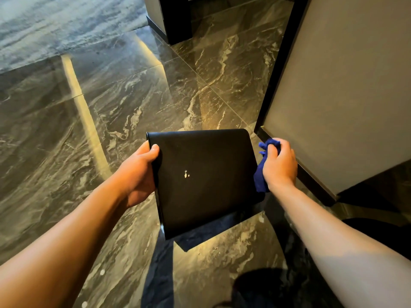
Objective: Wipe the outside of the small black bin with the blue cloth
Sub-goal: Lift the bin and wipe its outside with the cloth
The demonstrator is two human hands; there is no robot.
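Observation:
The small black bin (206, 181) is held above the floor, tipped so one flat, glossy side faces me; a small pale speck marks that face. My left hand (139, 172) grips the bin's left edge, thumb on the front face. My right hand (279, 165) is against the bin's right side, fingers closed around the bunched blue cloth (260, 178), which hangs down between the palm and the bin's side. The bin's opening and its other sides are hidden.
Polished dark marble floor (133, 96) lies below, with bright light reflections. A grey panel with a dark frame (340, 96) stands close on the right, and a dark pillar base (173, 21) is farther ahead. Grey carpet (55, 25) begins at the upper left.

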